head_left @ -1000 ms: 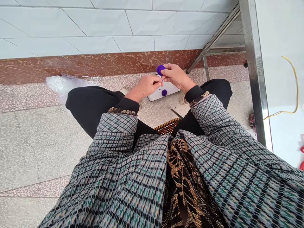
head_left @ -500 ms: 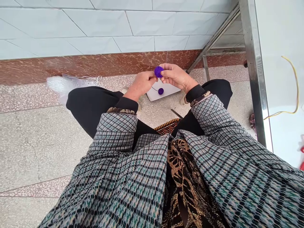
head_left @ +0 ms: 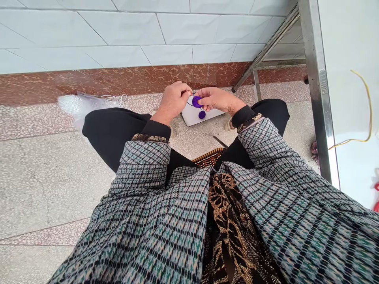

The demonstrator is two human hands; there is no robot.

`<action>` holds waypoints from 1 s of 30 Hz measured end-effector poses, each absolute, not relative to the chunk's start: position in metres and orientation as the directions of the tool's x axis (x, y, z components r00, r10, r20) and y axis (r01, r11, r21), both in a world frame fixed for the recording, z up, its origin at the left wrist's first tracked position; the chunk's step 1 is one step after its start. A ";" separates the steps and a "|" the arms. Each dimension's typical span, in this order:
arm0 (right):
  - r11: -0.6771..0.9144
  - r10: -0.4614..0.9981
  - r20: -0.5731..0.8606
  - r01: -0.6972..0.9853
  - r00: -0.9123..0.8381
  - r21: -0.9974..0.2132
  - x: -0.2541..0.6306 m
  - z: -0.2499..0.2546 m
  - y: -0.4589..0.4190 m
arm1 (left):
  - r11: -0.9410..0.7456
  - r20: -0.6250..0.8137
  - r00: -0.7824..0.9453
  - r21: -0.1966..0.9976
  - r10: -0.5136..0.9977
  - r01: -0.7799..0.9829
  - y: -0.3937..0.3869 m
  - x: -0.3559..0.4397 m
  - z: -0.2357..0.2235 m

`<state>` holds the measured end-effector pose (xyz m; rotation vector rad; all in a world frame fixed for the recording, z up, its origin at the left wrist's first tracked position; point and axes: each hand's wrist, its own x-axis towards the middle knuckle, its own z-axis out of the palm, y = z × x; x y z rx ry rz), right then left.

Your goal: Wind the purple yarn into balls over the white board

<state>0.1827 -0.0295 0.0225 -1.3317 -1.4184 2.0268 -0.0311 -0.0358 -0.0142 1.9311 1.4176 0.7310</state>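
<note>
My right hand (head_left: 217, 100) pinches a small purple yarn ball (head_left: 196, 101) out in front of my knees. My left hand (head_left: 173, 100) is closed in a pinch on the dark thread (head_left: 189, 104) that leads off the ball's left side. Just below the ball, a second, smaller purple yarn ball (head_left: 201, 114) lies on a white board (head_left: 194, 116) on the floor between my feet.
A steel table leg (head_left: 315, 90) and frame stand at the right, with a yellow cord (head_left: 365, 106) on the white tabletop. A clear plastic bag with white string (head_left: 79, 103) lies by the tiled wall at left. A woven basket edge (head_left: 209, 156) shows between my knees.
Both hands dropped a little toward the board with the yarn ball. My left hand moved up and left, drawing the thread out from the ball.
</note>
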 end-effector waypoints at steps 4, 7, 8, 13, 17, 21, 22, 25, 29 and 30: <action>-0.491 0.702 -0.469 0.113 -0.536 -0.864 0.182 0.024 -0.030 | -0.182 0.054 0.222 0.768 0.974 0.614 -0.034 -0.029 -0.021; -0.490 0.762 -0.447 0.034 -0.468 -0.871 0.180 0.024 -0.028 | -0.164 -0.019 0.281 0.774 0.960 0.612 -0.035 -0.024 -0.027; -0.488 0.784 -0.447 0.017 -0.432 -0.873 0.179 0.025 -0.027 | -0.177 -0.044 0.332 0.775 0.942 0.607 -0.036 -0.023 -0.029; -0.449 0.864 -0.460 0.102 -0.206 -0.888 0.177 0.023 -0.025 | -0.252 -0.131 0.557 0.791 0.820 0.557 -0.047 -0.016 -0.026; -0.415 0.843 -0.477 0.264 -0.249 -0.871 0.182 0.013 -0.023 | -0.216 -0.089 0.459 0.793 0.884 0.570 -0.045 -0.022 -0.014; -0.440 0.759 -0.513 0.266 -0.401 -0.858 0.186 0.016 -0.025 | -0.212 0.025 0.318 0.794 0.948 0.570 -0.037 -0.031 -0.007; -0.457 0.730 -0.529 0.267 -0.433 -0.848 0.186 0.019 -0.026 | -0.213 0.035 0.305 0.790 0.952 0.575 -0.036 -0.032 -0.007; -0.516 0.660 -0.563 0.243 -0.497 -0.821 0.185 0.029 -0.030 | -0.207 0.032 0.295 0.783 0.955 0.587 -0.035 -0.032 -0.011; -0.563 0.677 -0.546 0.130 -0.494 -0.816 0.183 0.033 -0.031 | -0.167 -0.001 0.280 0.800 0.960 0.576 -0.035 -0.028 -0.019; -0.566 0.685 -0.539 0.107 -0.491 -0.817 0.183 0.032 -0.030 | -0.158 -0.013 0.282 0.804 0.959 0.573 -0.035 -0.027 -0.021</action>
